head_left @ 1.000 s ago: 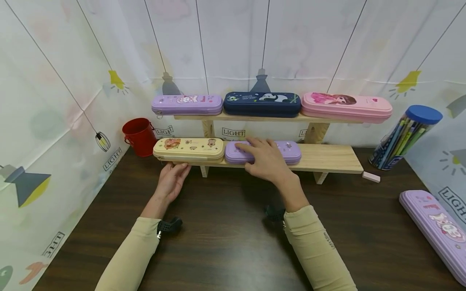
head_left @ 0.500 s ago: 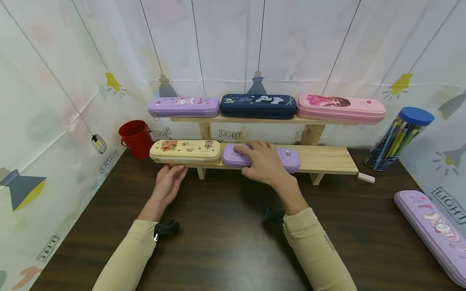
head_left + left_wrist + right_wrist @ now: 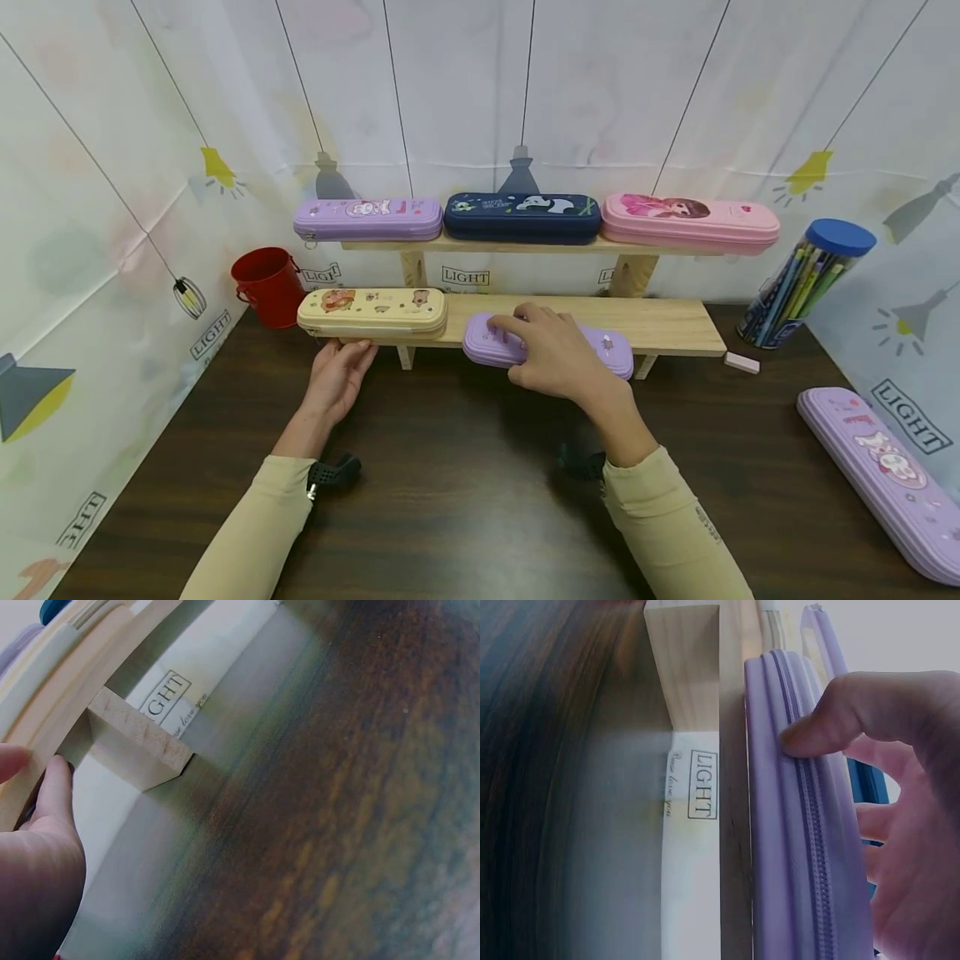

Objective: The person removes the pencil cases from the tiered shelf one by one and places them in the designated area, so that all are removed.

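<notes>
My right hand grips a purple pencil case from above, thumb on its front side and fingers over the top. The case is tilted and sticks out past the front edge of the wooden shelf's lower board. In the right wrist view, the thumb presses beside the zipper. Over at the left end, my left hand holds the board's front edge, just below a cream pencil case with printed animals. The left wrist view has its fingers at that edge.
Along the upper board stand a purple case, a navy panda case and a pink case. A red bucket is at left. At right are a pencil tub, an eraser and another purple case.
The right hand has drawn the purple case forward and slightly right, away from the cream case, and angled it. The left hand stays at the shelf edge. The head view has shifted slightly.
</notes>
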Demonstrator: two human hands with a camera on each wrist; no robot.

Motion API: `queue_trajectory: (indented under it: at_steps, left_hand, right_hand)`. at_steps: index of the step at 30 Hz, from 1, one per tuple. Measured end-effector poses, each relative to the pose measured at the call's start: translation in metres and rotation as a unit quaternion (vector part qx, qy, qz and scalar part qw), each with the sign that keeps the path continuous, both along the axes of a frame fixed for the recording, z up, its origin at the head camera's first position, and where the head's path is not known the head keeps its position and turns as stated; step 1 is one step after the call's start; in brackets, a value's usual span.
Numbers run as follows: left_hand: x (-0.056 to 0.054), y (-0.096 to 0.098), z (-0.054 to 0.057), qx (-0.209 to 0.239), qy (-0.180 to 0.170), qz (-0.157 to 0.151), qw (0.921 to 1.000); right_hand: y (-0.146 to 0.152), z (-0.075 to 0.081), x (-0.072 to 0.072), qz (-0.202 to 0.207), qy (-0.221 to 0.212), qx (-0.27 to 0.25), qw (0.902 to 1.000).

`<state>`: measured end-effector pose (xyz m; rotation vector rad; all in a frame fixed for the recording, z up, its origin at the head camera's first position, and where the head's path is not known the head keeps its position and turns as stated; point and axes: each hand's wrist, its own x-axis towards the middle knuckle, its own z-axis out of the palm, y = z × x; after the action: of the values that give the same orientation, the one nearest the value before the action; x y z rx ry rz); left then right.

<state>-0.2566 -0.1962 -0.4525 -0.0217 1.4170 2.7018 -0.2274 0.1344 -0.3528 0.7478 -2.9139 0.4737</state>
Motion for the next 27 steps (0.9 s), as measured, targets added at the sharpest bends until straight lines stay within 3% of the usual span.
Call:
queue_trajectory:
  at_steps: [18,27]
  left_hand:
    - [0.004,-0.001,0.005,-0.013,-0.009,-0.003,0.9999]
    - [0.003,0.002,0.004,-0.009,-0.009,-0.007,0.9999]
  right_hand:
    - [0.041,0.002,0.041,-0.004,-0.037,0.024,0.999]
    - [0.077,-0.009,0.055,-0.029,-0.06,0.043,0.9968]
